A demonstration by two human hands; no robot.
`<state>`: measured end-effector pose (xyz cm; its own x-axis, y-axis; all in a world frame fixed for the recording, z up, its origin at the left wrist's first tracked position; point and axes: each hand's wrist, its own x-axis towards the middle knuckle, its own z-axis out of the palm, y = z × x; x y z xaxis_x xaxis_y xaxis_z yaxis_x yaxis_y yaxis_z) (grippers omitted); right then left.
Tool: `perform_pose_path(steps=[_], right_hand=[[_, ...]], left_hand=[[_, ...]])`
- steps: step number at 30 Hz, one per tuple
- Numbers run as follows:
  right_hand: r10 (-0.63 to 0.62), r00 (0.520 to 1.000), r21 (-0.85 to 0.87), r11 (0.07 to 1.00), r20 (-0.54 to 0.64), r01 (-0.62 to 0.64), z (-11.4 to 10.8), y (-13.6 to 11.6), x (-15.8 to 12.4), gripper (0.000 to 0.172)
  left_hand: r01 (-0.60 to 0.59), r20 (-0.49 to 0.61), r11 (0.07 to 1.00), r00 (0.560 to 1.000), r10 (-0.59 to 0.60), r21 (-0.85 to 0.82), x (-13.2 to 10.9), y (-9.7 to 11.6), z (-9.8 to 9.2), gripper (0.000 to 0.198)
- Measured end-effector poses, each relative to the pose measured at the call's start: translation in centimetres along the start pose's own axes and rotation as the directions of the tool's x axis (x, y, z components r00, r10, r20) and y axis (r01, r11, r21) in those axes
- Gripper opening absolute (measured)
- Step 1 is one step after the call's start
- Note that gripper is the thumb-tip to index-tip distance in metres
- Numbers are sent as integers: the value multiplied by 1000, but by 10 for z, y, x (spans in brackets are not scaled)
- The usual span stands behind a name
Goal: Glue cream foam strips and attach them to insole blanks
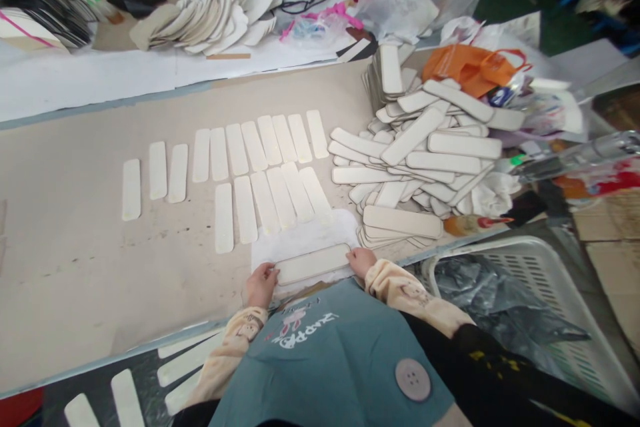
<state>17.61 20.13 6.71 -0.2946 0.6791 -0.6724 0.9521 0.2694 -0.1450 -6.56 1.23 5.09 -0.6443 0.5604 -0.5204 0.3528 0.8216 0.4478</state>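
Observation:
Between my two hands lies a long white strip with rounded corners and a darker edge [314,264], set crosswise over a white paper sheet [345,223] at the table's near edge. My left hand [262,284] pinches its left end between thumb and fingers. At the other end, my right hand [361,261] has its fingers closed on the strip's right tip. Just right of that hand, similar strips [403,221] are stacked flat. Beyond the sheet, several paler strips [267,200] lie side by side in two rows.
A large loose heap of strips [420,147] covers the table's right side, with an orange bag [470,70] behind. A glue-like bottle [473,224] lies near the right edge. A white plastic basket [545,267] stands below right. Curved white pieces [220,13] are piled at the back.

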Motion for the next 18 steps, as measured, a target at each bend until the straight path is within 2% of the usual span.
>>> perform_pose_path(steps=[9, 18], right_hand=[[41, 999, -12, 999, 9, -40, 3, -2, 0, 32], [17, 999, -4, 1000, -33, -17, 2, -4, -5, 28]], left_hand=[[10, 11, 1000, 1000, -10, 5, -1, 2, -1, 24], [-23, 4, 999, 1000, 23, 34, 1, 1, -1, 23]])
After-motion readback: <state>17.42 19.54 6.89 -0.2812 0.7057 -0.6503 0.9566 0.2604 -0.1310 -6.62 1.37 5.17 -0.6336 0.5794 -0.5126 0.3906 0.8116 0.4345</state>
